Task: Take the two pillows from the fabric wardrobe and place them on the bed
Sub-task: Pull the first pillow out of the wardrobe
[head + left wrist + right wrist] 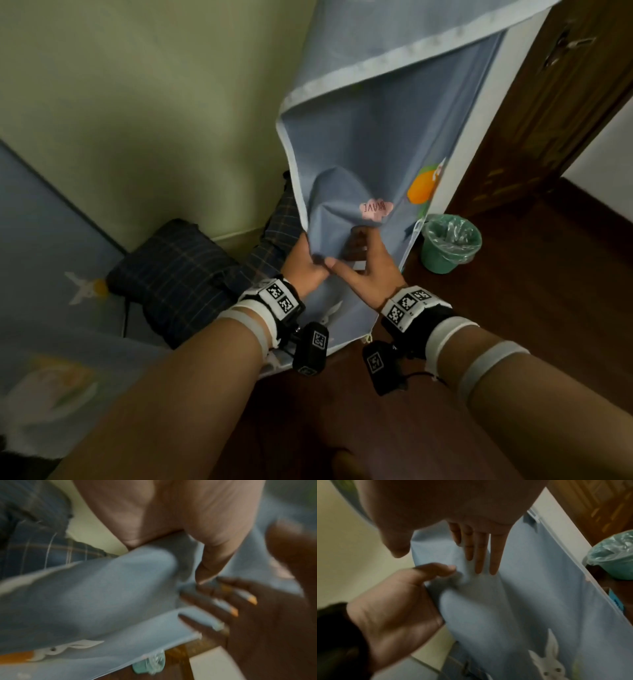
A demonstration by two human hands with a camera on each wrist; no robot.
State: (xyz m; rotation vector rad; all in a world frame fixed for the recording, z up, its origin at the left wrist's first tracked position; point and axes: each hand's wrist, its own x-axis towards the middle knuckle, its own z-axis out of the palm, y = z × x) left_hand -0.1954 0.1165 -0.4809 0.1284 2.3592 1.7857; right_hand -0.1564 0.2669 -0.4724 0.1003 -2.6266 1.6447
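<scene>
Beside the green wall (137, 102), on dark wood floor (513, 308), my left grip (305, 263) pinches the wardrobe curtain (359, 154); my right grip (366, 263) lies flat on it, hiding the wardrobe's inside.

Pale green wall (144, 113) upper left; dark wood floor (534, 308) lower right; brown wooden door (555, 113) upper right; green lined bin (451, 244) beside it; dim light.

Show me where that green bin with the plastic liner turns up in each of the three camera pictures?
Head: the green bin stands on the wooden floor at centre right, beside the wardrobe's blue curtain.
Left wrist: a blurred bit at the bottom centre, below the curtain's edge.
Right wrist: at the right edge.
Shared landmark: the blue curtain.
</scene>
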